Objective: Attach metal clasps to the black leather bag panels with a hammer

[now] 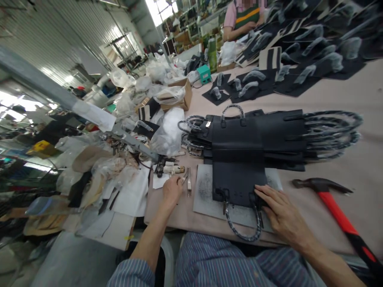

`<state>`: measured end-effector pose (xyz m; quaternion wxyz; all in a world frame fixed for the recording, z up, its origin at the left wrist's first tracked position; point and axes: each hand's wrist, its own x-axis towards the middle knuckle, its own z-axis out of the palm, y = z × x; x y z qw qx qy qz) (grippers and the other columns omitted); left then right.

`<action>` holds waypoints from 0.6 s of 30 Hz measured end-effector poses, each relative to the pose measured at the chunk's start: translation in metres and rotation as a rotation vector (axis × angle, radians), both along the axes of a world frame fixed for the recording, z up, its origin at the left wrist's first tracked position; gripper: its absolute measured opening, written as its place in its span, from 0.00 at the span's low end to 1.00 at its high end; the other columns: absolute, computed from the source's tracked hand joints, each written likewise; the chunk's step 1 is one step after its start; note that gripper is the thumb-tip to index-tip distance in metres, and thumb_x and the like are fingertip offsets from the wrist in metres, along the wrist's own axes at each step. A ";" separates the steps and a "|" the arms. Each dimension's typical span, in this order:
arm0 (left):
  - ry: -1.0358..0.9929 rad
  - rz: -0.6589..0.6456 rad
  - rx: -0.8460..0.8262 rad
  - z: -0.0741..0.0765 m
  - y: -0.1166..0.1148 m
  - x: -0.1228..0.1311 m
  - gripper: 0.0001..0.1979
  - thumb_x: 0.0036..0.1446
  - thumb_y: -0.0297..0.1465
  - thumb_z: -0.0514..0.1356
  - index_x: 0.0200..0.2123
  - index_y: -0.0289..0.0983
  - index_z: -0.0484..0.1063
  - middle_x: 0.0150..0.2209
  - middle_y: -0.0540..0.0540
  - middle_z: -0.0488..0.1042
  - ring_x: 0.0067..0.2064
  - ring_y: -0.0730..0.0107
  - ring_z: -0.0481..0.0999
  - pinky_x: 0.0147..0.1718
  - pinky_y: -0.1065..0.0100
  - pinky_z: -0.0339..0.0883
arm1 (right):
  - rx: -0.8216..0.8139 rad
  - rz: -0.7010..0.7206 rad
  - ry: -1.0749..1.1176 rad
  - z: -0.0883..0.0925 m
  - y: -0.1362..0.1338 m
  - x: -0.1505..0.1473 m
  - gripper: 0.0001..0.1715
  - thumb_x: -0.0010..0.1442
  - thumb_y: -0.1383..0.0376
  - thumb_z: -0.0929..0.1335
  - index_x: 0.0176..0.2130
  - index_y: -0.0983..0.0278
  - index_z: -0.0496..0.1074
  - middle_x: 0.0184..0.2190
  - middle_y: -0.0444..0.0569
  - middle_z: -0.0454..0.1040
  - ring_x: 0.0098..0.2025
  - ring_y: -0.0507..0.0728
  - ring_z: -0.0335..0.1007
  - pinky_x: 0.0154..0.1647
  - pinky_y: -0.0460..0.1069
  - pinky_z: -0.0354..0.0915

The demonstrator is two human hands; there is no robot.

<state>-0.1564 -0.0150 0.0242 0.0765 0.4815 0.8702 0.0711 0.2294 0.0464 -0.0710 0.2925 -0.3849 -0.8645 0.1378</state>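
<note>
A black leather bag panel (239, 179) with a plastic-wrapped loop handle (243, 235) lies partly over a grey slab (205, 195), its handle toward my lap. My right hand (278, 207) grips the panel's near right corner by the handle's base, fingers on top; the thumb is partly hidden. Left of the slab, my left hand (172, 191) is closed around a thin metal tool (185, 175), whose grip end is hidden. Beside it lies a narrow metal pronged punch (189, 182). Just beyond are a pale roll-shaped piece (174, 169) and small dark tools (161, 165).
A claw hammer (335, 207) with a red and black handle lies on the right. Stacked black bag pieces with wrapped handles (332, 131) stretch across the table. Farther back are more handled panels (251, 83), a cardboard box (187, 93) and a person (243, 20). A metal post (60, 87) slants on the left.
</note>
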 end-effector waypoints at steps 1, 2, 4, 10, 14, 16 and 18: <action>0.005 0.033 -0.002 0.000 0.000 -0.005 0.12 0.65 0.33 0.56 0.43 0.38 0.80 0.42 0.39 0.82 0.44 0.56 0.80 0.41 0.63 0.66 | 0.005 0.001 -0.004 -0.001 0.000 0.000 0.24 0.69 0.64 0.59 0.61 0.61 0.69 0.63 0.54 0.69 0.64 0.67 0.65 0.63 0.67 0.60; 0.003 0.058 -0.013 0.001 0.000 -0.010 0.11 0.64 0.33 0.58 0.42 0.38 0.80 0.41 0.39 0.82 0.44 0.56 0.80 0.40 0.64 0.66 | 0.007 0.001 -0.006 -0.002 0.001 0.001 0.24 0.70 0.64 0.59 0.61 0.61 0.69 0.63 0.54 0.69 0.64 0.67 0.65 0.63 0.67 0.60; -0.017 0.078 -0.043 0.003 0.000 -0.022 0.10 0.62 0.33 0.59 0.39 0.38 0.80 0.40 0.40 0.82 0.44 0.56 0.80 0.40 0.64 0.66 | 0.009 0.008 -0.008 -0.005 0.002 0.001 0.24 0.70 0.64 0.59 0.61 0.61 0.69 0.63 0.54 0.68 0.64 0.68 0.64 0.64 0.67 0.60; -0.089 0.040 -0.121 0.002 -0.010 -0.045 0.12 0.62 0.33 0.57 0.36 0.37 0.81 0.40 0.39 0.82 0.44 0.57 0.80 0.41 0.65 0.66 | 0.019 0.037 0.022 -0.008 0.006 0.003 0.24 0.69 0.64 0.60 0.61 0.59 0.68 0.62 0.53 0.70 0.62 0.67 0.67 0.62 0.66 0.62; -0.131 0.016 -0.147 -0.005 -0.020 -0.045 0.11 0.61 0.31 0.58 0.32 0.37 0.80 0.37 0.40 0.82 0.43 0.59 0.80 0.41 0.66 0.67 | 0.012 0.044 0.012 -0.008 0.006 0.004 0.25 0.68 0.64 0.60 0.61 0.60 0.68 0.62 0.53 0.70 0.63 0.68 0.65 0.63 0.66 0.62; -0.147 0.012 -0.147 -0.007 -0.024 -0.040 0.11 0.61 0.33 0.58 0.33 0.38 0.80 0.37 0.41 0.82 0.42 0.59 0.80 0.41 0.66 0.67 | 0.008 0.038 0.005 -0.009 0.006 0.004 0.25 0.68 0.64 0.60 0.61 0.60 0.69 0.62 0.53 0.70 0.63 0.68 0.66 0.64 0.67 0.61; -0.149 0.007 -0.151 -0.006 -0.027 -0.033 0.12 0.60 0.39 0.60 0.35 0.38 0.80 0.37 0.40 0.82 0.42 0.56 0.81 0.41 0.64 0.69 | 0.007 0.030 0.006 -0.009 0.006 0.004 0.24 0.68 0.64 0.60 0.60 0.60 0.69 0.61 0.54 0.70 0.63 0.68 0.66 0.64 0.68 0.61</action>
